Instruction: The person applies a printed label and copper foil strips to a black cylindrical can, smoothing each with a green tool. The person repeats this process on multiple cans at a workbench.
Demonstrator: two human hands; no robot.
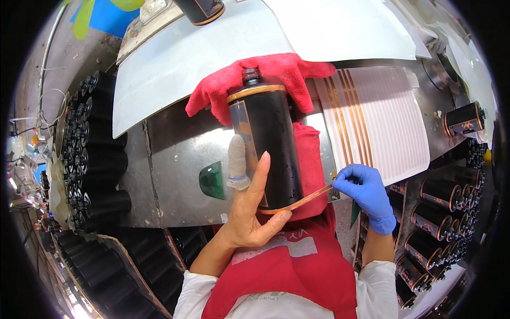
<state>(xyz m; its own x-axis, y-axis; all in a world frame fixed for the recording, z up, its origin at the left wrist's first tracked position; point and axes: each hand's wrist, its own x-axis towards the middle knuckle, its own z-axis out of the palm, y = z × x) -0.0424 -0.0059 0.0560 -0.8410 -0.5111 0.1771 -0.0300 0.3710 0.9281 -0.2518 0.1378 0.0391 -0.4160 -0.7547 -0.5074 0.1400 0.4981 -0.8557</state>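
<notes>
A black bottle [273, 143] lies on its side with its neck pointing away from me, propped on a red cloth [218, 87]. A gold band circles its shoulder. From the edge of its base a thin gold strip [311, 198] stretches off to the right. My right hand [366, 194], in a blue glove, pinches the strip's free end. Bare except for a grey cloth finger cover [237, 159], my left hand [247, 220] rests against the bottle with fingers spread; its thumb touches the strip by the base.
A glossy green piece [211, 179] lies on the metal table [178, 175] left of my hand. To the right is a white sheet [393, 122] bearing several gold strips. Black bottles [103, 165] crowd the left side; more bottles [435, 196] fill racks at right. One bottle [463, 119] sits near the right edge.
</notes>
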